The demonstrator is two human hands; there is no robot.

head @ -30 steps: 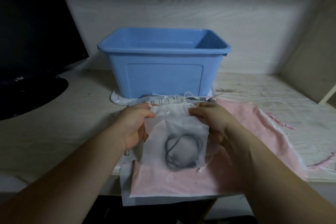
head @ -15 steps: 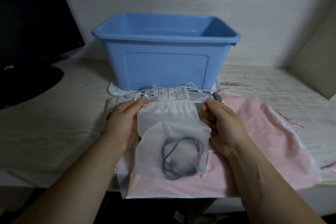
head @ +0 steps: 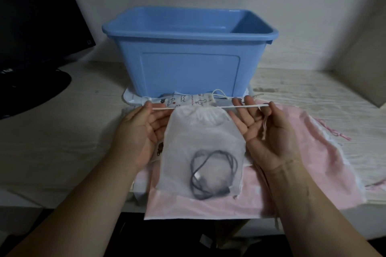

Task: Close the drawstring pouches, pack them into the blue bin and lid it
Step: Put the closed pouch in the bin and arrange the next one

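Note:
A sheer white drawstring pouch (head: 203, 142) with a coiled dark cable (head: 213, 175) inside hangs between my hands, its neck gathered. My left hand (head: 144, 131) pinches the left end of the white drawstring (head: 240, 107); my right hand (head: 265, 131) pinches the right end, and the string runs taut and level between them. Behind stands the open blue bin (head: 188, 58), without a lid on it. A pink pouch (head: 313, 162) lies flat under the white one, and a printed white pouch (head: 186, 99) lies at the bin's foot.
A black monitor (head: 37, 27) and its round base (head: 31, 89) stand at the left. A beige side wall (head: 365, 58) closes the right. The bin rests on a white sheet-like thing (head: 130, 98) that may be a lid. The desk's front edge runs just below my wrists.
My hands have moved apart, pulling the drawstring out sideways, and the pouch's neck has bunched together. The view has shifted closer to the bin.

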